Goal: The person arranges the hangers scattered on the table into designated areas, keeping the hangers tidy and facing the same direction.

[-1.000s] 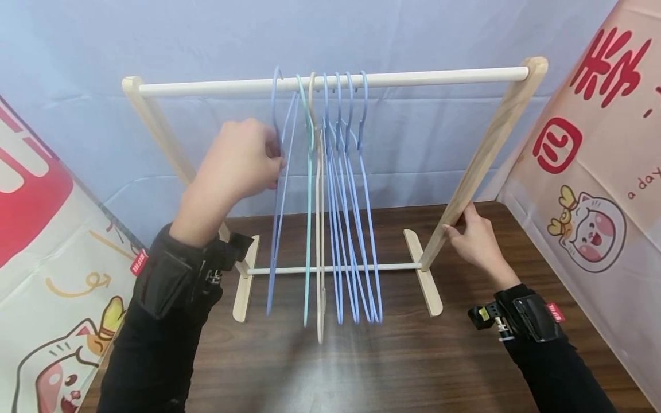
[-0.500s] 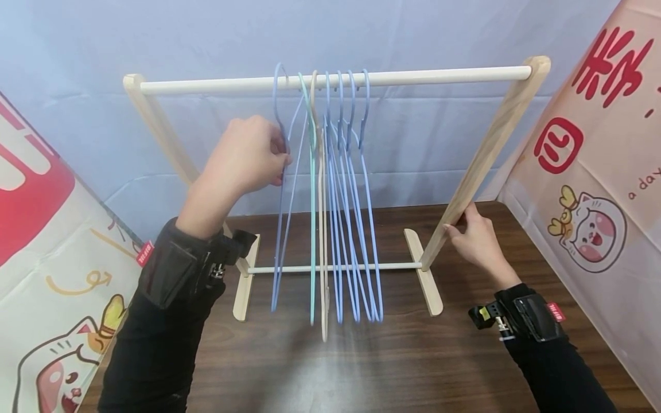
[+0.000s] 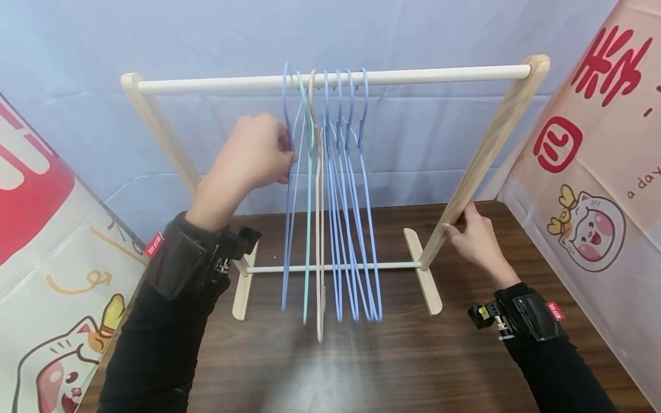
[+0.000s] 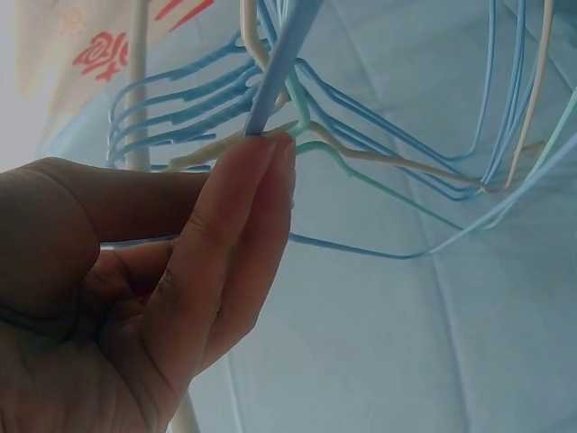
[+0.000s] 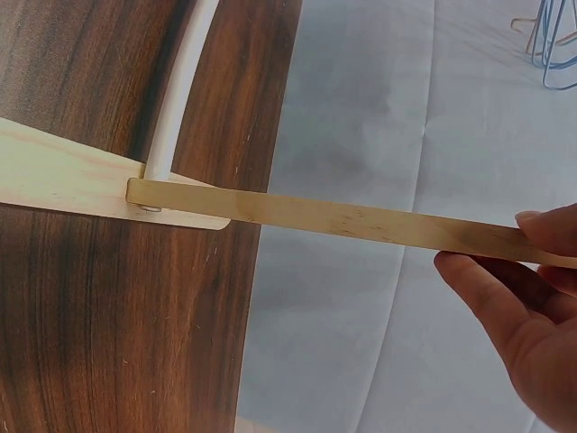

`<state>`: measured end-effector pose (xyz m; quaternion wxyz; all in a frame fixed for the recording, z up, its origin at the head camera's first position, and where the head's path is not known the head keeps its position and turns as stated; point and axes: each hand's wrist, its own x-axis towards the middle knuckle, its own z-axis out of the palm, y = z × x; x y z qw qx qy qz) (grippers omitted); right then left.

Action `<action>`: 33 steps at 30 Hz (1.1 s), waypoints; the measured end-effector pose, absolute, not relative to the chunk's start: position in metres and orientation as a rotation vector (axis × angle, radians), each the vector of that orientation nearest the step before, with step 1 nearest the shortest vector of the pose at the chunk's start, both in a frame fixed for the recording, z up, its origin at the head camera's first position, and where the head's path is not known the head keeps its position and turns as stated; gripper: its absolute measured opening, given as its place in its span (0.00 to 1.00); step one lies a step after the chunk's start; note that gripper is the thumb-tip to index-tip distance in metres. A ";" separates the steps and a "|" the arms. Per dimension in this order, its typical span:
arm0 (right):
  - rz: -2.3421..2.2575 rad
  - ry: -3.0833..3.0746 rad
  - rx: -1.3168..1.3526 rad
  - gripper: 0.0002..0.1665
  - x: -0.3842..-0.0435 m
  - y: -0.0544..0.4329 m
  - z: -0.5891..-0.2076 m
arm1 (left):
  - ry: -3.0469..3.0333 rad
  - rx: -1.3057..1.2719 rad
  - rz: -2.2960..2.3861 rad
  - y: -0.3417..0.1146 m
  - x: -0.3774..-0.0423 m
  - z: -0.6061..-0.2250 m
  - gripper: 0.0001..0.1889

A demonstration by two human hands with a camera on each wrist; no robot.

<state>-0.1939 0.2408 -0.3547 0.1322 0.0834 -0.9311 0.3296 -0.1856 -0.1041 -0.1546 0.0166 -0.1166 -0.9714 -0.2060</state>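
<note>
My left hand point(image 3: 260, 150) pinches a blue hanger point(image 3: 286, 246) just below its hook, between thumb and fingertips. The hook sits at the white top rail point(image 3: 439, 75) of a small clothes rack. Close on its right hang a teal hanger point(image 3: 308, 229) and a beige hanger point(image 3: 317, 229), then several more blue hangers point(image 3: 370, 229). In the left wrist view, fingers point(image 4: 225, 225) and thumb meet on the blue hanger's point(image 4: 279, 68) neck. My right hand point(image 3: 477, 238) grips the rack's right wooden post point(image 3: 490, 137) low down; the right wrist view shows the post point(image 5: 334, 218) between thumb and fingers.
The rack's lower bar point(image 3: 392, 266) runs behind the hangers, and its wooden feet point(image 3: 423, 272) stand on a dark wood table point(image 3: 335, 378). A pale blue cloth point(image 3: 413, 34) hangs behind. Printed panels point(image 3: 594, 172) flank both sides.
My left hand has moved right, bringing the blue hanger along the rail closer to the teal one. The teal and beige hangers swayed slightly. My right hand has stayed on the post.
</note>
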 end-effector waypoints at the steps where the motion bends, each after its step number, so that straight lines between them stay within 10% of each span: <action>1: 0.956 -2.704 0.240 0.26 -0.194 0.241 -0.355 | -3.021 -0.363 -0.641 -0.104 -0.186 -0.155 0.07; 33: 0.962 -2.702 0.247 0.25 -0.194 0.240 -0.356 | -3.050 -0.327 -0.753 -0.097 -0.193 -0.165 0.06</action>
